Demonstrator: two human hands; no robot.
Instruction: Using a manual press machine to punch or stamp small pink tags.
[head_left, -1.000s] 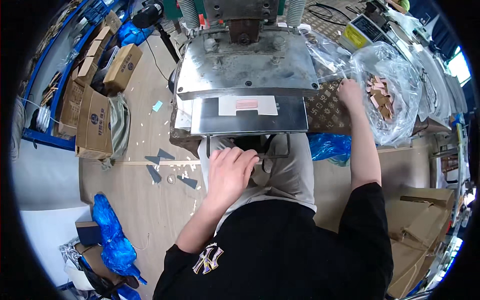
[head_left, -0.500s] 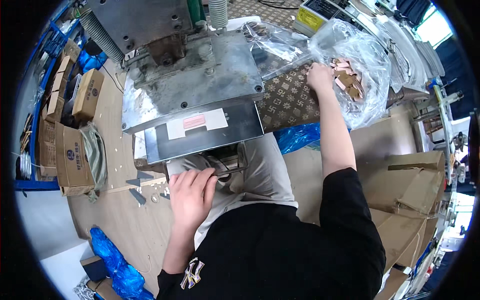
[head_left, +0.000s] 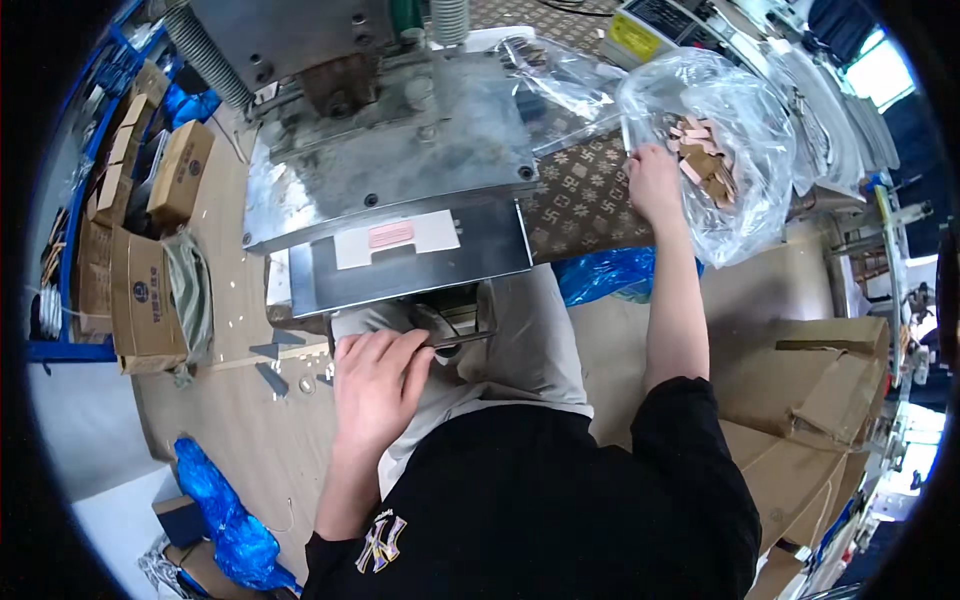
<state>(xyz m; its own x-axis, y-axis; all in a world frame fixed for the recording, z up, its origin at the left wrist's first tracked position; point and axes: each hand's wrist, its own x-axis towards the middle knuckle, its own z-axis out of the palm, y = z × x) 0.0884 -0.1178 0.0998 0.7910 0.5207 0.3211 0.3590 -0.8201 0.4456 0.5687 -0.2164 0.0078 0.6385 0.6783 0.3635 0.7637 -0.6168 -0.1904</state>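
Note:
My left hand (head_left: 380, 375) is curled over the left end of a dark metal handle (head_left: 465, 341) below the front of a press (head_left: 400, 165). Under the press head, a dark metal plate (head_left: 480, 265) sticks out toward me. On it lies a white notched template (head_left: 435, 232) with a pink ribbed piece (head_left: 391, 235) in its notch. To the right, my right hand (head_left: 655, 182) is closed at the left edge of a clear plastic bag (head_left: 745, 225). Whatever its fingers hold is hidden. Pink and brown flat pieces (head_left: 708, 165) lie in the bag.
Patterned brown cloth (head_left: 580, 205) covers the bench beside the press. Blue plastic (head_left: 605, 275) hangs beneath it. Cardboard boxes (head_left: 150, 310) stand at the left, and large cartons (head_left: 800, 400) at the right. Grey scraps (head_left: 271, 378) lie on the floor.
My right hand has shifted slightly down and right in the picture, still closed beside the bag. My left hand stays on the handle. The whole view has shifted a little.

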